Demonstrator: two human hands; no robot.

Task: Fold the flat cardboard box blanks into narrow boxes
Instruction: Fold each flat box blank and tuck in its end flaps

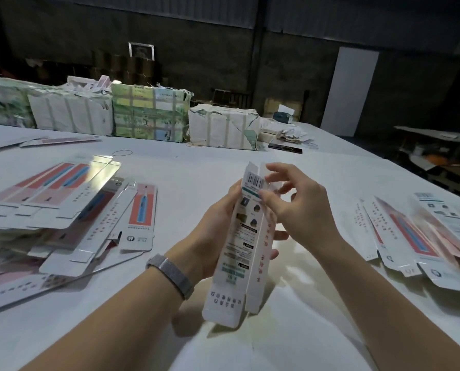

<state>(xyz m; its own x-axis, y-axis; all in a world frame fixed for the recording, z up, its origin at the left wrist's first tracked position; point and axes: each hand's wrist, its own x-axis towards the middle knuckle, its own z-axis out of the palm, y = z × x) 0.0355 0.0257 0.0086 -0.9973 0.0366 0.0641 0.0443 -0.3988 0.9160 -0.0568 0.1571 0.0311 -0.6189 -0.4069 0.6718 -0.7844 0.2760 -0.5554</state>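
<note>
A narrow white box [241,245] with printed text and a barcode stands tilted above the table, its far end flaps open. My left hand [215,231] grips its middle from the left, fingers wrapped behind it. My right hand [295,202] is at the upper end, thumb and fingertips pinching the flap beside the barcode. A heap of flat box blanks [63,210] with red and blue print lies at the left. More folded and flat pieces [421,236] lie fanned out at the right.
The white table [186,183] stretches far ahead. Wrapped paper bundles [148,113] line its back edge, with a dark phone-like object [285,149] near them. A rubber band [122,152] lies on the table. A grey band is on my left wrist [170,274].
</note>
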